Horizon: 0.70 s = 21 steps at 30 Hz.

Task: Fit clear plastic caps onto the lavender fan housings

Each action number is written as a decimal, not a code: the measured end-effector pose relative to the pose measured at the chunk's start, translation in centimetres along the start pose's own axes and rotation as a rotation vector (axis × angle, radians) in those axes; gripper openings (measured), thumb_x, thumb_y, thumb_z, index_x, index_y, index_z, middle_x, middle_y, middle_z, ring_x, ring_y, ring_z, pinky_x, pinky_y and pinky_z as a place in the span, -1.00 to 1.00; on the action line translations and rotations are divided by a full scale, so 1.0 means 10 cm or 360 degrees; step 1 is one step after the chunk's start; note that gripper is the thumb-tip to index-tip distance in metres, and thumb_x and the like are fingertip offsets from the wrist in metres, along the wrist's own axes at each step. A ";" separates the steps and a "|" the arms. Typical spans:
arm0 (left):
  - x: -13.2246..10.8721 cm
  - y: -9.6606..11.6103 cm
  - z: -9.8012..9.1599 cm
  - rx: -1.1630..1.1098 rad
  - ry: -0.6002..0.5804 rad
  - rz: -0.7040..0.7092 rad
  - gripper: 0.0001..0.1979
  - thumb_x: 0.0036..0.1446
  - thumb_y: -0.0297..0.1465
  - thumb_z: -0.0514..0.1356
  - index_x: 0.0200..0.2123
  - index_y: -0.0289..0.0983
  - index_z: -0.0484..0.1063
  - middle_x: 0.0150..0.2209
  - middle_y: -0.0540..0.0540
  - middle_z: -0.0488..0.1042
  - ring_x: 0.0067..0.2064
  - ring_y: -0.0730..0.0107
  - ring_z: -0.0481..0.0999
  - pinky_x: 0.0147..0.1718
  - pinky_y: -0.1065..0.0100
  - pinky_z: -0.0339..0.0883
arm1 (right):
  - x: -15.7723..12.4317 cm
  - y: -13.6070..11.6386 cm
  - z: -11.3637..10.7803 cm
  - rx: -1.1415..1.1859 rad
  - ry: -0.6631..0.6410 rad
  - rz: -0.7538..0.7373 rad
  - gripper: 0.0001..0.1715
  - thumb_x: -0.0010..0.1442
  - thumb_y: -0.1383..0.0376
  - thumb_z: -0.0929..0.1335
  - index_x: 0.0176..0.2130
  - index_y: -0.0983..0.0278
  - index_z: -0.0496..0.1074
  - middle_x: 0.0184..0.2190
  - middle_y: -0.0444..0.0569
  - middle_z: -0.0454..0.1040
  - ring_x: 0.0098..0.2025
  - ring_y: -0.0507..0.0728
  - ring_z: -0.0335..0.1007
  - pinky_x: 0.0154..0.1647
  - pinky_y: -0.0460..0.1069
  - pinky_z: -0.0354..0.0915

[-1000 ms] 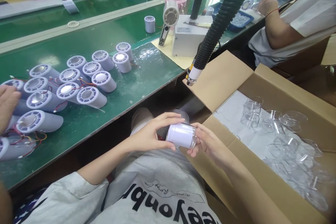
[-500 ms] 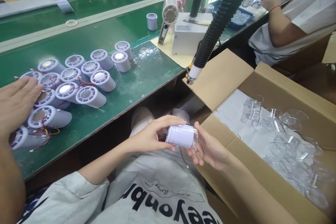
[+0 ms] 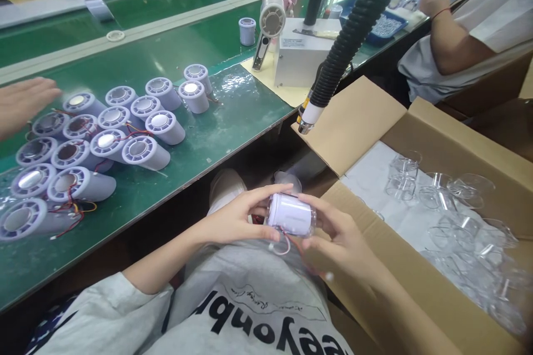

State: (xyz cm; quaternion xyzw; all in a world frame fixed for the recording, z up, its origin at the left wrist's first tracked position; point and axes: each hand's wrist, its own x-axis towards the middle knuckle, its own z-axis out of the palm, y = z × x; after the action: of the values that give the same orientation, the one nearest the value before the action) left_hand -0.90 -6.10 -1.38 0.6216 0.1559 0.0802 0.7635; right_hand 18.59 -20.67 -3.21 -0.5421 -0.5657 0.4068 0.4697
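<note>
A pale lilac motor housing [image 3: 290, 214], a short cylinder, lies sideways above my lap with a clear plastic sleeve around it. My left hand [image 3: 239, 216] grips its left end between thumb and fingers. Around the right end curl the fingers and thumb of my right hand [image 3: 339, 230]. Thin red and white wires [image 3: 287, 244] with small white connectors dangle below the housing; one connector is blurred. On the bench at left stand several similar lilac housings [image 3: 145, 152] with round metal discs on top and coloured leads.
An open cardboard box [image 3: 453, 138] at right holds several clear plastic covers [image 3: 453, 227]. A black flexible hose [image 3: 345, 39] hangs over its flap. A co-worker's hand [image 3: 29, 102] is above the green bench [image 3: 200, 150]; another person [image 3: 462, 39] sits at far right. A grey metal box [image 3: 287, 64] stands behind.
The housing has turned, bringing its wires to the front, and the clear sleeve reaches farther left over it. My right hand now wraps over the top. The co-worker's hand at left has drawn back.
</note>
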 end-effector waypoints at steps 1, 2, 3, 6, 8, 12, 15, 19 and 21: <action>0.00 0.01 0.00 -0.0009 -0.0037 0.0034 -0.27 -0.01 -0.41 0.41 0.23 -0.06 0.30 0.21 -0.16 0.36 0.15 0.13 0.45 0.05 0.25 0.40 | 0.00 -0.01 0.00 0.0178 -0.0008 0.0122 -0.36 0.24 0.16 0.45 0.25 0.01 0.25 0.14 0.00 0.41 0.11 0.27 0.41 0.06 0.14 0.44; 0.01 0.01 -0.01 -0.0028 -0.0067 0.0048 -0.28 -0.01 -0.44 0.41 0.23 -0.05 0.31 0.23 -0.16 0.35 0.17 0.12 0.43 0.08 0.23 0.38 | -0.01 -0.01 0.00 0.0315 -0.0010 0.0219 -0.35 0.23 0.11 0.45 0.25 0.02 0.27 0.10 0.00 0.45 0.06 0.26 0.45 0.01 0.12 0.46; 0.01 0.01 -0.01 -0.0058 -0.0093 0.0040 -0.29 0.01 -0.46 0.40 0.23 -0.04 0.31 0.22 -0.16 0.35 0.18 0.13 0.44 0.09 0.22 0.37 | -0.01 -0.02 0.00 0.0397 -0.0010 0.0290 -0.35 0.22 0.08 0.46 0.23 0.03 0.29 0.07 0.00 0.47 0.03 0.26 0.47 -0.01 0.11 0.47; 0.00 -0.01 -0.02 -0.0184 -0.0120 -0.0056 -0.28 0.04 -0.48 0.37 0.25 -0.03 0.27 0.20 -0.15 0.39 0.16 0.14 0.46 0.11 0.18 0.37 | -0.02 -0.02 -0.01 0.0414 -0.0004 0.0415 -0.33 0.13 0.06 0.51 0.19 0.05 0.37 0.00 -0.01 0.52 -0.04 0.27 0.50 -0.05 0.12 0.48; 0.00 -0.04 -0.03 -0.0244 -0.0117 -0.0097 -0.25 0.02 -0.49 0.38 0.27 -0.04 0.25 0.22 -0.16 0.38 0.19 0.12 0.43 0.12 0.14 0.35 | -0.02 -0.02 -0.01 0.0380 -0.0005 0.0470 -0.33 0.09 0.07 0.53 0.16 0.07 0.41 -0.06 -0.01 0.55 -0.09 0.27 0.52 -0.08 0.13 0.48; 0.02 -0.18 -0.02 -0.0252 -0.0125 -0.0162 -0.20 0.00 -0.47 0.39 0.29 -0.04 0.21 0.27 -0.16 0.33 0.20 0.13 0.42 0.11 0.16 0.36 | -0.01 0.03 0.06 0.0374 -0.0010 0.0566 -0.29 0.07 0.06 0.54 0.17 0.12 0.41 -0.07 0.00 0.57 -0.10 0.28 0.52 -0.05 0.15 0.45; 0.06 -0.24 0.00 -0.0299 -0.0082 -0.0290 -0.25 0.05 -0.36 0.35 0.30 -0.08 0.19 0.21 -0.17 0.40 0.13 0.15 0.47 -0.02 0.24 0.43 | 0.02 0.06 0.13 0.0527 -0.0028 0.0507 -0.20 0.10 -0.06 0.49 0.22 0.16 0.35 0.05 0.06 0.50 -0.05 0.28 0.50 -0.08 0.12 0.45; 0.18 0.16 -0.26 0.0126 0.0129 -0.0345 -0.41 0.02 -0.24 0.33 0.16 -0.16 0.38 -0.04 -0.08 0.57 -0.11 0.20 0.56 -0.25 0.37 0.43 | 0.12 0.22 -0.29 -0.0067 0.0135 0.0510 -0.25 0.21 -0.22 0.30 0.15 0.19 0.43 0.06 0.07 0.50 -0.07 0.24 0.51 -0.10 0.09 0.45; 0.31 0.61 -0.58 0.0554 0.0622 -0.0029 -0.58 0.07 -0.21 0.28 0.02 -0.14 0.46 -0.10 0.09 0.56 -0.14 0.33 0.52 -0.18 0.42 0.38 | 0.13 0.35 -0.82 -0.0630 0.0615 0.0692 -0.31 0.27 -0.18 0.24 0.08 0.23 0.47 0.06 0.09 0.49 -0.02 0.25 0.47 -0.03 0.11 0.42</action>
State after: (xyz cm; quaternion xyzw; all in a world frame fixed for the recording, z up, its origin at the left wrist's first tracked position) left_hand 0.46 1.54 3.08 0.7149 0.3176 0.1638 0.6010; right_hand 27.45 -19.50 -4.61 -0.7974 -0.4056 0.2696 0.3563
